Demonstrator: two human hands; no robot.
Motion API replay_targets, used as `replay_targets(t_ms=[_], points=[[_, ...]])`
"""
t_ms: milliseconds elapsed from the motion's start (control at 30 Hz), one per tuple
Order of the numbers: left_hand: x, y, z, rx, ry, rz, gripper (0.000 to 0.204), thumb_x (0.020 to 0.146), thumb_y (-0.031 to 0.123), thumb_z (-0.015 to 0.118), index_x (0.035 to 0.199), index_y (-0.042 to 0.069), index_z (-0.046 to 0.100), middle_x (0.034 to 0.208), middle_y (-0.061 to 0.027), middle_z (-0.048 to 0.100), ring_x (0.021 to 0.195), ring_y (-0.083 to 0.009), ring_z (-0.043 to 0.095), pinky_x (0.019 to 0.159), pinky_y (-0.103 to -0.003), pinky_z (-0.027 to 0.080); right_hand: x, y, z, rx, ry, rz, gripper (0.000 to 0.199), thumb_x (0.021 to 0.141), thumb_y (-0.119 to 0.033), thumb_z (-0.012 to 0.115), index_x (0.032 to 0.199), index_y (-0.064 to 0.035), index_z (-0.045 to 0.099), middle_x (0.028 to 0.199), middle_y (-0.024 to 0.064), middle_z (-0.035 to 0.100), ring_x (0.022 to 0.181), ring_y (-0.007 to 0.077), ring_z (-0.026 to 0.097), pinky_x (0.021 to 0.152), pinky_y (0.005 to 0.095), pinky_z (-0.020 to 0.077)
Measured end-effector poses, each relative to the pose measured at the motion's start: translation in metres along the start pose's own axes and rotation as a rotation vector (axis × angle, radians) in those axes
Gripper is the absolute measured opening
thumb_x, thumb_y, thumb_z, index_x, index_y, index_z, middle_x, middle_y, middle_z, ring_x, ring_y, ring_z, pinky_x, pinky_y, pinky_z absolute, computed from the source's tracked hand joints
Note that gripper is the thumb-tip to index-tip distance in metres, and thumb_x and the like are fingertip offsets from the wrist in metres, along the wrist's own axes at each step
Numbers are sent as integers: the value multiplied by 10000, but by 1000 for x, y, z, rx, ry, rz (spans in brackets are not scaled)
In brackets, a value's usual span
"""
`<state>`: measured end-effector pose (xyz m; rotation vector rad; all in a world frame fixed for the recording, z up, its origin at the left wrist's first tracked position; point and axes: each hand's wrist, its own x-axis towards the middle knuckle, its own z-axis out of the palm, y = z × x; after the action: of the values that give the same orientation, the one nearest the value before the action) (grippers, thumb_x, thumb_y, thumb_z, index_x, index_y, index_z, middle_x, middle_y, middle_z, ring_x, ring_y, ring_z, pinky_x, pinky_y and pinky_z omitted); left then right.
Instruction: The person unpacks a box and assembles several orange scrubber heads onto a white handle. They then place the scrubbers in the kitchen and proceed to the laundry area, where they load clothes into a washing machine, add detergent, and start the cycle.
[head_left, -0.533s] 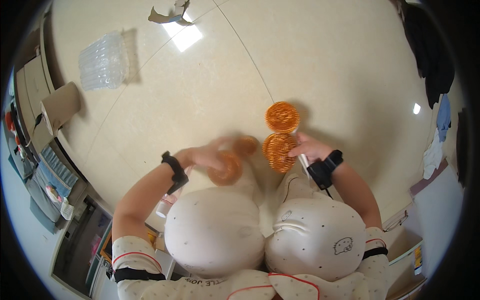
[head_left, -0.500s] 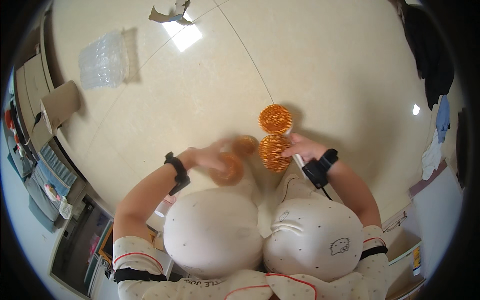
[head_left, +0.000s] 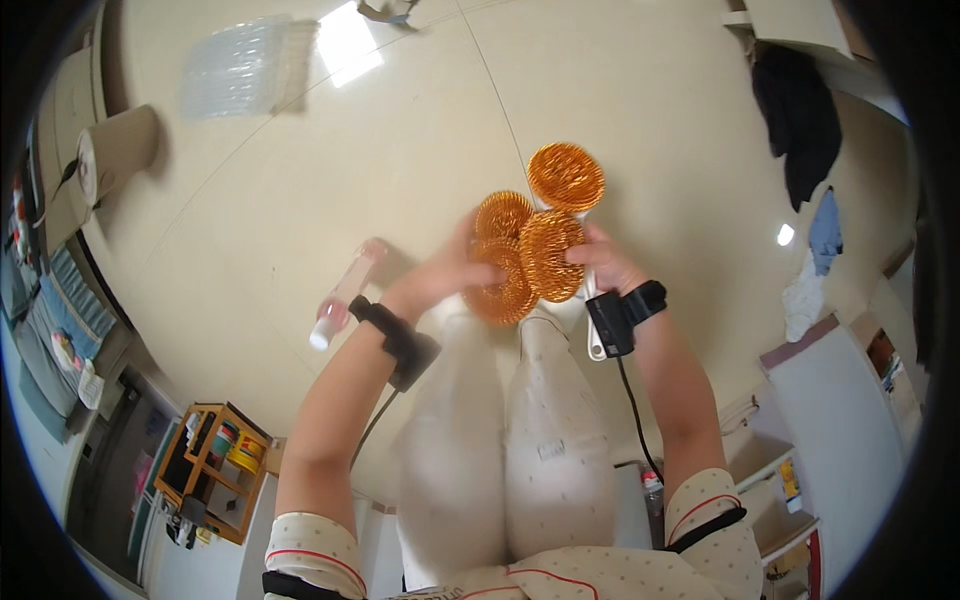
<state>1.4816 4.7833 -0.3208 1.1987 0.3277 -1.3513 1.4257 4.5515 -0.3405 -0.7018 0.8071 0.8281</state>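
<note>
Both my hands hold round golden-orange wire scouring pads over the floor, edges touching. My left hand, slightly smeared by motion, is closed on two of them: an upper pad and a lower pad under the thumb. My right hand presses its thumb on another pad. It also grips a white handle, whose looped end sticks out below. At the handle's far end sits one more golden pad, farthest from me; how it is joined cannot be seen.
A pinkish bottle with a white cap lies left of my left forearm. Clear air-cushion wrap and a beige bin are farther left. Dark clothing is at the right. A wooden shelf stands lower left.
My left hand has brought its two pads right, against the right hand's pads. Both hands are now farther from my body. My knees have lowered, and the bottle shows fully.
</note>
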Motion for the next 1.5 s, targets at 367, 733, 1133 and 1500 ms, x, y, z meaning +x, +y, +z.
replay_targets(t_ms=[367,733,1133,1500], points=[[-327,142,180,-313,-103,537,876,649,141,669,1371,77,178,1339,-91,336,1258,-220,311,1035,-356,275,-318,-102,214,-138,-603,-132,906,504,-51,784,1300,4,356,1269,109,459,1111,217,505,956,364,416],[-654,26,226,-739,248,1145,704,714,297,658,1279,20,341,1195,-131,484,1073,-239,518,904,-378,454,-525,-42,498,-1010,-486,-954,601,580,-118,803,1116,-46,542,1185,81,505,1096,211,497,883,350,455],[-894,-295,217,-811,1145,1740,536,879,290,525,1293,9,334,1275,-183,424,1109,-267,496,931,-386,458,-558,281,788,-1419,-954,-2018,316,570,-97,758,846,-23,623,1064,135,516,908,282,545,736,345,474],[-983,-374,138,-1139,1123,1869,406,942,300,403,1224,9,422,1128,-74,530,1002,-167,531,906,-327,429,-513,438,899,-1517,-1294,-1005,609,596,-185,794,1126,-36,535,1159,119,501,1074,248,484,870,356,432]])
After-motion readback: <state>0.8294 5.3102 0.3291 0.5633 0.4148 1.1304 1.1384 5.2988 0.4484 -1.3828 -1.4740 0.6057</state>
